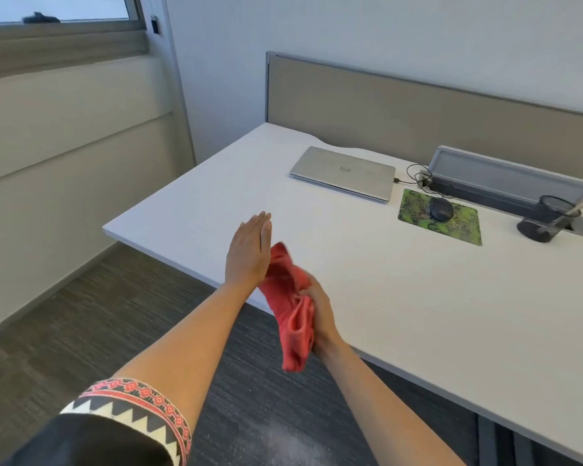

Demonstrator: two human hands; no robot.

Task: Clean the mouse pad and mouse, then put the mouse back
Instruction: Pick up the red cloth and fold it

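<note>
Right hand (320,307) grip clamped on a bunched red cloth (292,307), held over the near-left edge of the white surface (350,264). Left hand (249,253) flat, fingers straight and together, holding nothing, its palm side against the cloth's upper end. Mouse (441,209) sits on the green mouse pad (458,227) toward the far right of the surface, well apart from both hands. Closed laptop (343,171) lies just left of the pad; mesh pen cup (546,218) to its right.
</note>
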